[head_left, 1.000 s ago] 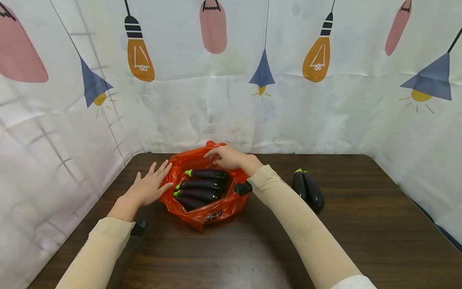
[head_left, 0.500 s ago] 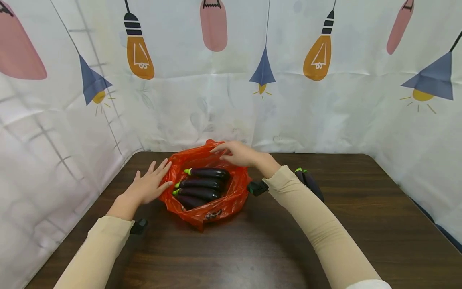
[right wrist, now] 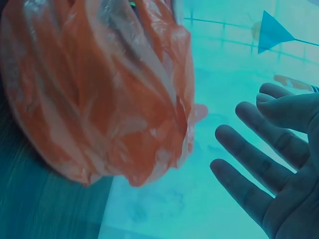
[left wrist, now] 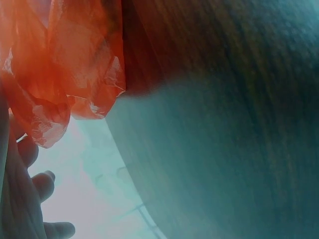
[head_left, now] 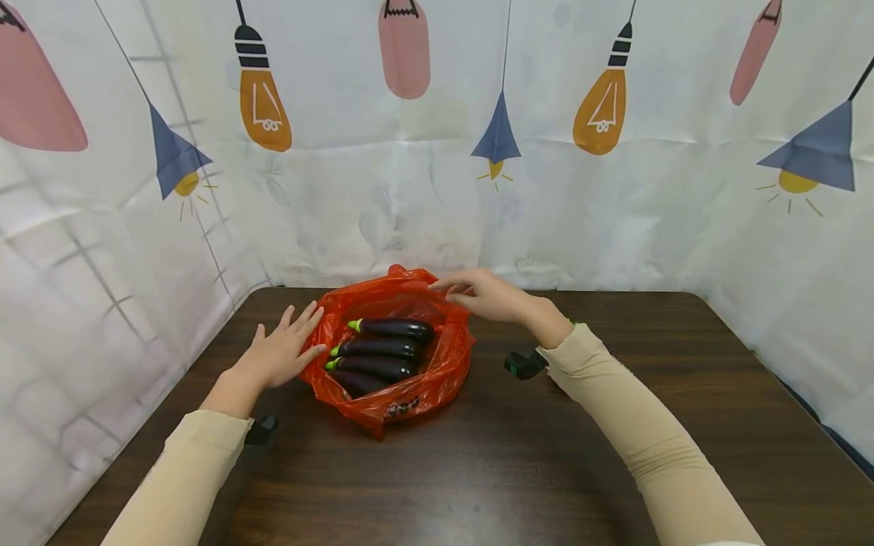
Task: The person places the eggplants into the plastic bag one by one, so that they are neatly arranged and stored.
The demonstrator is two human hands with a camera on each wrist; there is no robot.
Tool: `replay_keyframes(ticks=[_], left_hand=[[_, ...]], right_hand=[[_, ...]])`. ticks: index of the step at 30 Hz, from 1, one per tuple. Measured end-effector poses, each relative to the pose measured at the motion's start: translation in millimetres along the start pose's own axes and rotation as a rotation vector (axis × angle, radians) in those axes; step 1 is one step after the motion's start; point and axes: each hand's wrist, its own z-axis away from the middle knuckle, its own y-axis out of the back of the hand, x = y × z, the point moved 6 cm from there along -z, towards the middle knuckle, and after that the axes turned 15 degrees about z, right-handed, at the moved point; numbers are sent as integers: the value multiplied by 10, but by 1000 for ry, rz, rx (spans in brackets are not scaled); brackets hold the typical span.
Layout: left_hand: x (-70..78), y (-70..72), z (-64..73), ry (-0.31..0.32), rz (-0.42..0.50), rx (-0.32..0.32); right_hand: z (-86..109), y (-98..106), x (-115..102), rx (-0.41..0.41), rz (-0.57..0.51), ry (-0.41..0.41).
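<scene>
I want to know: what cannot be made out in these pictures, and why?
Floor of the bag beneath the eggplants: head view, covered by them.
Print on the bag: head view, too small to read.
Part of the left hand: left wrist view, cut by the edge.
Table under the right sleeve: head view, covered.

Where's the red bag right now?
In the head view, the red bag sits on the dark table, just left of centre, between the left hand and the right hand.
</scene>
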Motion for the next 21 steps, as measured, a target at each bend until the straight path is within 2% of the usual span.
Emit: replay_keyframes(ticks=[14,21], left_hand=[[7,6,5,0,-4,-3],[11,-4,1,-1,1,-3]], right_hand=[[419,201,129,55,26,-34],[665,287,185,92,5,-39]])
